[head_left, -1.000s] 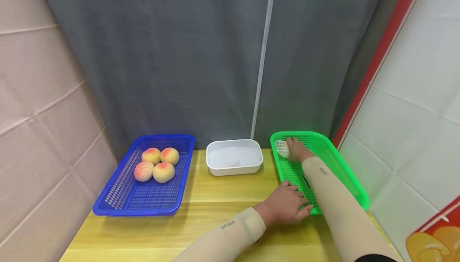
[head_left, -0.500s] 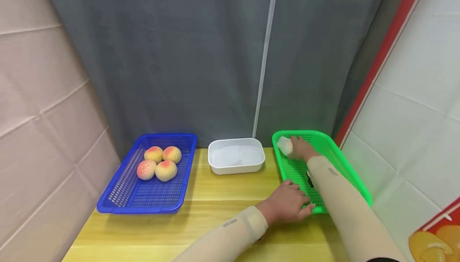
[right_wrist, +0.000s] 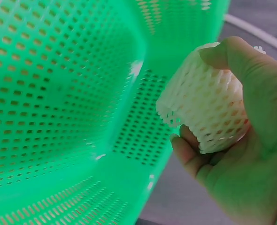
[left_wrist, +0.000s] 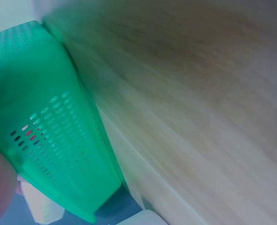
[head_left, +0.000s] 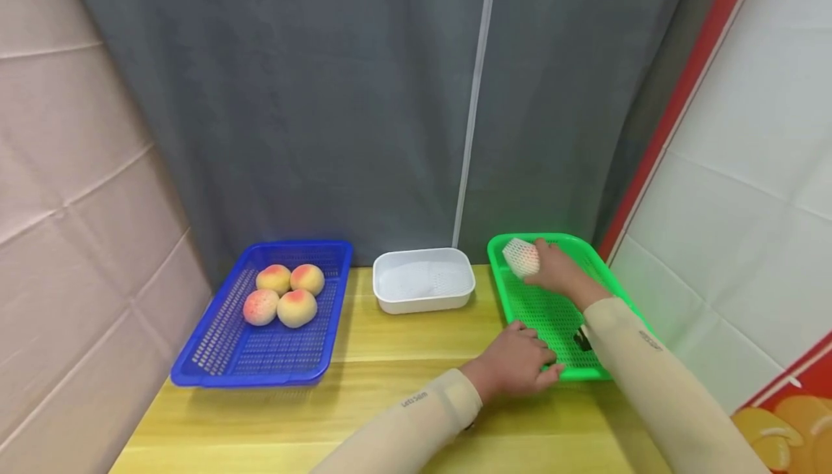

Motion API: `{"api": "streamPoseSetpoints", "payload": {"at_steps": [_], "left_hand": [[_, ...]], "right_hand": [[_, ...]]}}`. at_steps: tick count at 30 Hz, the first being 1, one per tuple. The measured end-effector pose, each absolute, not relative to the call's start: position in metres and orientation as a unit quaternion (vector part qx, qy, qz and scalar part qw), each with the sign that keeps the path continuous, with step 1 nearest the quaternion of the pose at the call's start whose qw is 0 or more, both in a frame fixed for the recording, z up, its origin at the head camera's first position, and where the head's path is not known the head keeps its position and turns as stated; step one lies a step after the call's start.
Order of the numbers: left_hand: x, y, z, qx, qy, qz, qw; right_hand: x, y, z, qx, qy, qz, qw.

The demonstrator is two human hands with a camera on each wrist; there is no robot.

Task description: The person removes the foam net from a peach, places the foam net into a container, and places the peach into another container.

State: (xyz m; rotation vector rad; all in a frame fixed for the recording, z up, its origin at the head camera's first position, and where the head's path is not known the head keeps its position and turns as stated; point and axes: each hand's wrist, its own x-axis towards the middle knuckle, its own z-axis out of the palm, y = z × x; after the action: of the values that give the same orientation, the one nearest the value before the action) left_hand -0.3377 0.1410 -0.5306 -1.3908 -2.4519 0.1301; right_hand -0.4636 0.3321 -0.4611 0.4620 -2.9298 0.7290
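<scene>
In the head view my right hand [head_left: 559,270] grips a peach in a white foam net [head_left: 521,257] over the far left part of the green basket [head_left: 552,373]. Seen by the right wrist camera, thumb and fingers curl round the netted peach [right_wrist: 202,101] beside the basket's rim [right_wrist: 169,159]. The net's near end gapes open. My left hand [head_left: 516,362] holds the green basket at its near left corner, fingers over the rim; its palm side is hidden. The left wrist view shows the green basket's outer wall [left_wrist: 49,126] and a blurred bit of hand at the left edge.
A blue basket [head_left: 279,373] with several peaches [head_left: 297,308] stands on the left of the wooden table [head_left: 364,380]. Between the baskets is a white tray [head_left: 424,305] with white netting [head_left: 422,280] inside. A grey curtain hangs behind; walls flank both sides.
My right hand has lifted the netted peach and drawn it slightly right and up from the basket's far left corner. The left hand stays at the near left corner.
</scene>
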Motion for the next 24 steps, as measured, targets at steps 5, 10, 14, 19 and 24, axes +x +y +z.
{"api": "streamPoseSetpoints", "payload": {"at_steps": [5, 10, 14, 19, 24], "left_hand": [[-0.337, 0.138, -0.527, -0.495, -0.858, 0.006, 0.139], [-0.337, 0.129, -0.518, -0.51, -0.846, -0.09, 0.126], [-0.333, 0.109, -0.5, -0.514, -0.825, -0.196, 0.129], [-0.328, 0.067, -0.479, -0.475, -0.812, -0.319, 0.116], [-0.325, 0.017, -0.468, -0.391, -0.805, -0.436, 0.096]], "right_hand": [[-0.44, 0.328, -0.454, 0.171, -0.951, 0.251, 0.062], [-0.418, 0.322, -0.448, 0.179, -0.944, 0.269, 0.07], [-0.402, 0.314, -0.441, 0.192, -0.936, 0.282, 0.083], [-0.383, 0.302, -0.436, 0.211, -0.929, 0.292, 0.089], [-0.366, 0.284, -0.44, 0.233, -0.921, 0.296, 0.103]]}}
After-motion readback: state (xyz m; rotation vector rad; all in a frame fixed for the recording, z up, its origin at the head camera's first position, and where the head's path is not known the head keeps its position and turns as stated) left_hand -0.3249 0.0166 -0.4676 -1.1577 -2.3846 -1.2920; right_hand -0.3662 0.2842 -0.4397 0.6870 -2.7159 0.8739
